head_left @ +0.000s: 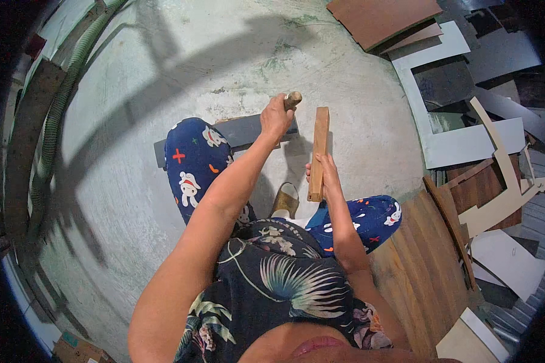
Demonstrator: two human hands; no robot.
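My left hand [277, 119] is closed around a tool with a round wooden handle [293, 99]; a metal band circles it near the top. Its lower end is hidden by the fist, so I cannot tell the tool's kind. Beneath that hand, a dark grey board [246, 129] lies across the floor, partly covered by my left knee. My right hand [324, 173] grips a squared wooden bar [321, 142] near its close end. The bar points away from me, to the right of the tool and apart from it.
Stacked offcuts line the right side: a brown panel [384, 21], a white cut-out frame [418, 97] and thin pale strips [496, 142]. A wood-grain board [412, 272] lies close on my right. A ribbed green hose [66, 103] runs along the left; a cardboard box [79, 349] sits at lower left.
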